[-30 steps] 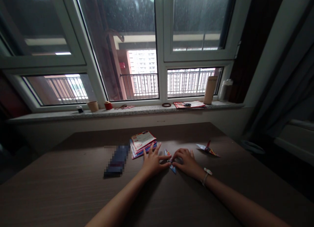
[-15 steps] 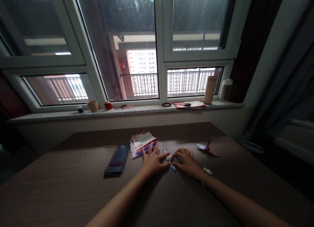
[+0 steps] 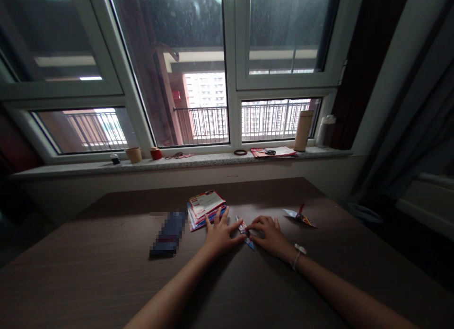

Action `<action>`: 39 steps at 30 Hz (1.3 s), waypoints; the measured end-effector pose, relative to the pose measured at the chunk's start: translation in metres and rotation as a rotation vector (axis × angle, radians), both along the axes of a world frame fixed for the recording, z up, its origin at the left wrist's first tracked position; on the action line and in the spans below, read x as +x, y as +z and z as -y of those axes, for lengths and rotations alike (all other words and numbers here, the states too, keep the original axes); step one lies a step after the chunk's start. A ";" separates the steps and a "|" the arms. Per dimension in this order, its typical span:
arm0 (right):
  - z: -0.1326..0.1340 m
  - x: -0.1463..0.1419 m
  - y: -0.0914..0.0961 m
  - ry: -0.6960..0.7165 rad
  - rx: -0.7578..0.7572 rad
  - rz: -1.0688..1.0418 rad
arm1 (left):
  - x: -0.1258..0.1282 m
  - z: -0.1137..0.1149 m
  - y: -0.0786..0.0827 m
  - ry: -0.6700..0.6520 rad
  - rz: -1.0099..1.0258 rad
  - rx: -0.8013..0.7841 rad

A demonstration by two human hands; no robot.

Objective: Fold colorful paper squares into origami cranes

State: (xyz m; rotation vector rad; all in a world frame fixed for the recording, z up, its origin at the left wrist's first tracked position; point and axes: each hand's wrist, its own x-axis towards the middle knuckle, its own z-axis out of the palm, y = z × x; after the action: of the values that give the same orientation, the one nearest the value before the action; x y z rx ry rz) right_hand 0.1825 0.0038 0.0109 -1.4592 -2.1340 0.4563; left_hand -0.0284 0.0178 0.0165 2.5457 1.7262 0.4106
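A dark wood-grain table point(image 3: 106, 272) stands under a wide window, whose stone sill point(image 3: 213, 161) carries small cups, a red stack of papers and a tall flask point(image 3: 304, 130). Taking the small folded paper point(image 3: 244, 229) as the dial's centre, a stack of coloured sheets point(image 3: 205, 207) lies at ten o'clock, just beyond the left hand's fingertips. A dark oblong object point(image 3: 168, 234) lies at nine o'clock, well apart. A finished paper crane point(image 3: 300, 216) sits at two o'clock. Nothing lies between the hands and the paper.

The paper is a narrow, pointed, multicoloured strip, flat on the table between the hands. The left hand point(image 3: 220, 233) is spread wide and flat, its thumb on the paper. The right hand point(image 3: 271, 234) is curled narrow with its fingertips on it; I cannot tell whether it pinches or only presses.
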 end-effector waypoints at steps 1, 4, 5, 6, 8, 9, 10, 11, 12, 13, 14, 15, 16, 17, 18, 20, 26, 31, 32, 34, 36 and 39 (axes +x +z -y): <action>0.000 0.001 0.000 0.005 -0.003 0.003 | -0.001 0.001 -0.001 -0.011 0.005 0.021; 0.000 0.004 0.000 0.024 -0.014 0.011 | -0.002 0.003 -0.002 -0.046 0.009 0.083; 0.000 0.005 0.000 0.033 -0.018 0.016 | -0.002 0.003 -0.002 -0.058 0.006 0.092; 0.000 0.006 0.000 0.042 -0.022 0.023 | -0.002 0.004 -0.002 -0.065 0.003 0.096; 0.000 0.008 0.001 0.066 -0.030 0.040 | -0.003 0.005 -0.002 -0.070 -0.007 0.097; 0.000 0.009 0.002 0.079 -0.032 0.048 | -0.003 0.006 -0.002 -0.069 -0.011 0.098; 0.000 0.010 0.002 0.089 -0.032 0.053 | -0.003 0.006 -0.002 -0.065 -0.015 0.096; 0.000 0.010 0.002 0.098 -0.031 0.055 | -0.004 0.006 -0.002 -0.057 -0.019 0.088; 0.000 0.010 0.003 0.105 -0.031 0.056 | -0.004 0.007 -0.001 -0.045 -0.022 0.072; 0.000 0.010 0.003 0.110 -0.031 0.056 | -0.004 0.007 -0.001 -0.030 -0.025 0.049; 0.001 0.010 0.004 0.112 -0.033 0.055 | -0.004 0.007 0.000 -0.014 -0.028 0.026; 0.001 0.010 0.004 0.113 -0.036 0.055 | -0.005 0.006 0.001 -0.002 -0.031 0.008; 0.001 0.009 0.005 0.113 -0.039 0.056 | -0.005 0.006 0.002 0.007 -0.034 0.001; 0.001 0.009 0.005 0.111 -0.040 0.058 | -0.005 0.006 0.003 0.013 -0.038 0.004; 0.001 0.009 0.006 0.109 -0.039 0.059 | -0.005 0.006 0.004 0.017 -0.041 0.017; 0.002 0.009 0.007 0.107 -0.032 0.060 | -0.004 0.006 0.006 0.028 -0.042 0.048; 0.002 0.009 0.008 0.102 -0.019 0.057 | -0.003 0.005 0.011 0.055 -0.052 0.059; 0.002 0.009 0.008 0.107 -0.026 0.056 | -0.003 0.003 0.011 0.099 -0.064 0.080; 0.002 0.009 0.008 0.109 -0.026 0.058 | -0.002 0.002 0.010 0.104 -0.062 0.091; 0.002 0.009 0.008 0.112 -0.028 0.063 | -0.002 0.002 0.009 0.109 -0.058 0.109; 0.002 0.009 0.008 0.113 -0.027 0.062 | -0.002 0.002 0.009 0.112 -0.060 0.130; 0.002 0.009 0.008 0.107 -0.027 0.051 | -0.003 0.001 0.009 0.132 -0.067 0.164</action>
State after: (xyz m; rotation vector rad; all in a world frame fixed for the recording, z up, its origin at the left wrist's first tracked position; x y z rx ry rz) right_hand 0.1914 0.0015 0.0185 -1.3900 -2.2621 0.4940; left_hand -0.0315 0.0165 0.0251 2.5906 1.9697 0.4982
